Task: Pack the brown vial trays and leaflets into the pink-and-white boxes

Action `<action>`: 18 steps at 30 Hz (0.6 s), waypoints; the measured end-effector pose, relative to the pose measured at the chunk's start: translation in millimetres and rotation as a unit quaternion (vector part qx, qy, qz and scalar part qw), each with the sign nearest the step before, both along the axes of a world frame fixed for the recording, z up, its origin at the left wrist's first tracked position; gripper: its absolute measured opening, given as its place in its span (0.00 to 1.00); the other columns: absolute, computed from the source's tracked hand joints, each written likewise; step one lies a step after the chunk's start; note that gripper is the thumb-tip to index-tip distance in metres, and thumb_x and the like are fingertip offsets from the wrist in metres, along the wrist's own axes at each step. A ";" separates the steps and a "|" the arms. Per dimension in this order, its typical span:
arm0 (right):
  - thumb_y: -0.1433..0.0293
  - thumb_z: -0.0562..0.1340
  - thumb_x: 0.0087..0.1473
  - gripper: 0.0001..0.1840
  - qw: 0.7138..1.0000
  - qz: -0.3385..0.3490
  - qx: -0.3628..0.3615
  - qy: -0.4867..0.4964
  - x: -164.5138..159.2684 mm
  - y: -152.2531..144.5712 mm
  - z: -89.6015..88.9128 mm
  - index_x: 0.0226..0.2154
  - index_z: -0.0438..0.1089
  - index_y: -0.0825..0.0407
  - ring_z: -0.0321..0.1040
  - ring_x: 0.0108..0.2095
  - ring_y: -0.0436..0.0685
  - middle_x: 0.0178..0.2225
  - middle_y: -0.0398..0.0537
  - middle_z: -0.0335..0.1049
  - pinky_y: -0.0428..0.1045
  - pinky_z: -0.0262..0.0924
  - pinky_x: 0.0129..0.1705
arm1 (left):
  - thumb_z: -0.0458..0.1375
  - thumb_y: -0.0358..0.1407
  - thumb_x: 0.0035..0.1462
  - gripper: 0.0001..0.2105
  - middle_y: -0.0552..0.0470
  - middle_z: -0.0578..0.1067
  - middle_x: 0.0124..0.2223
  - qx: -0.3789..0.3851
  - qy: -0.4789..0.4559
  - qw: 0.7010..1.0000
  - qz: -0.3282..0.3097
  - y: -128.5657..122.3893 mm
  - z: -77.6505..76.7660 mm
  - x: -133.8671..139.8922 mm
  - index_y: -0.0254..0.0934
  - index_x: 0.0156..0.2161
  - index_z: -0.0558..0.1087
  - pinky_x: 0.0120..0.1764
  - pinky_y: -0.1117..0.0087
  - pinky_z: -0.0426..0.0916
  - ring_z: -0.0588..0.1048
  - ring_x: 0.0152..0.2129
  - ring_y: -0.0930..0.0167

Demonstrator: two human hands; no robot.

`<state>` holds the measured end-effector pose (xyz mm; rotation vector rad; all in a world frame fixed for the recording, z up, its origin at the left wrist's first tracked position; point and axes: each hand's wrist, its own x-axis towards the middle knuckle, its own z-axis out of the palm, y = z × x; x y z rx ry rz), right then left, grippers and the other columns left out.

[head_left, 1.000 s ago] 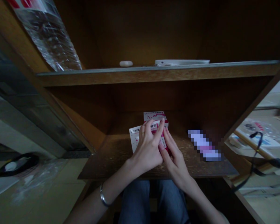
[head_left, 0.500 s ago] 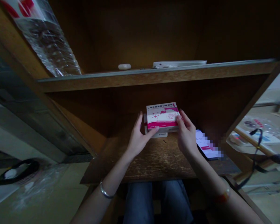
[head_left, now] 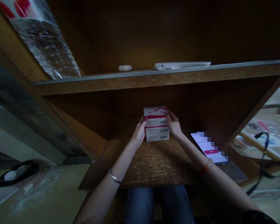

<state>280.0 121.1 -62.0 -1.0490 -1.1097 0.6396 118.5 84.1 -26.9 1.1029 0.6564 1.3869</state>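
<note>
Two pink-and-white cartons are stacked on the wooden desk. My left hand (head_left: 139, 133) is closed against the left side of the upper carton (head_left: 156, 121), with its thumb at the front corner. On the opposite side my right hand (head_left: 174, 125) grips the same carton, thumb near its top edge. The upper carton sits squarely on the lower carton (head_left: 156, 134), whose white front face shows printed text and a barcode. My fingers behind the cartons are mostly hidden.
A lit phone (head_left: 207, 147) lies at the right on the desk (head_left: 151, 168). Above, the shelf (head_left: 130, 81) holds a clear plastic bottle (head_left: 49, 43), a small white case (head_left: 125, 68) and a flat white device (head_left: 183, 65). A dark cable (head_left: 262, 161) hangs at the right.
The upper carton has come down and been lined up on the lower one, turned straight to face me. Both hands have shifted with it, the right one moving left.
</note>
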 end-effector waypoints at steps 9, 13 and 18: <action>0.49 0.57 0.55 0.33 0.999 0.012 -0.033 0.023 0.1 -1.8 -5.2 0.52 0.72 0.55 0.73 0.46 0.63 0.47 0.55 0.78 0.57 0.66 0.49 | 0.63 0.35 0.51 0.20 0.49 0.79 0.52 -0.003 0.028 0.999 0.028 -3.3 -18.8 -2.3 0.37 0.51 0.73 0.64 0.56 0.56 0.71 0.57 0.61; 0.50 0.57 0.56 0.32 0.999 0.018 -0.033 0.029 -0.4 -3.8 -4.4 0.52 0.73 0.56 0.73 0.45 0.62 0.47 0.55 0.78 0.56 0.66 0.49 | 0.66 0.32 0.47 0.27 0.46 0.78 0.52 0.046 0.090 0.993 0.055 -6.6 -24.8 1.0 0.36 0.55 0.71 0.61 0.54 0.62 0.75 0.52 0.60; 0.51 0.59 0.54 0.32 0.999 0.000 -0.037 0.031 3.9 -18.8 7.8 0.50 0.73 0.59 0.71 0.50 0.66 0.49 0.61 0.76 0.61 0.62 0.55 | 0.63 0.33 0.53 0.13 0.49 0.79 0.51 0.079 0.106 0.968 0.214 -15.4 -18.0 -8.7 0.40 0.45 0.76 0.59 0.53 0.64 0.74 0.51 0.61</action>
